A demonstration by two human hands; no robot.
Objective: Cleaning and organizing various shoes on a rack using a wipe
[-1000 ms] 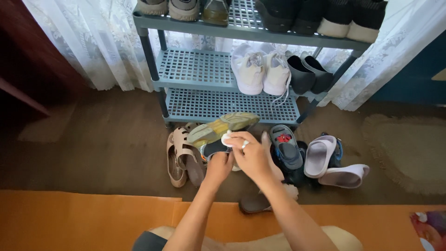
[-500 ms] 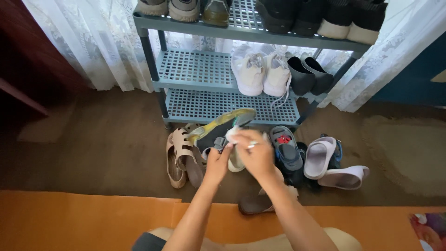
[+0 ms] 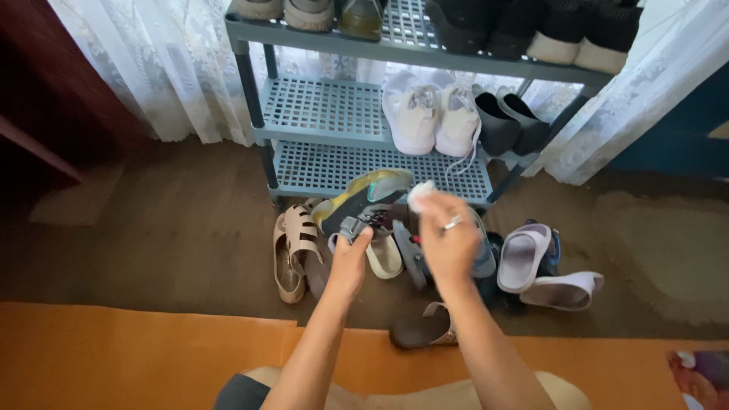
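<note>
My left hand (image 3: 351, 262) grips a dark sport sandal (image 3: 364, 203) with a yellow-green sole, held up on its side in front of the lowest rack shelf. My right hand (image 3: 448, 241), a ring on one finger, pinches a small white cloth (image 3: 420, 195) just right of the sandal's toe, slightly apart from it. Below my hands lies a heap of footwear on the brown floor.
A grey-blue plastic shoe rack (image 3: 334, 114) stands against a lace curtain, with white sneakers (image 3: 433, 118) and black shoes (image 3: 507, 121) on its middle shelf. Beige strappy sandals (image 3: 295, 250), lilac slides (image 3: 543, 269), a grey sandal and a brown slipper (image 3: 421, 330) lie on the floor. An orange mat (image 3: 129, 353) is nearest me.
The sandal has turned from sole-up to its side. My right hand with the white cloth has slid right along it and lifted off near the toe.
</note>
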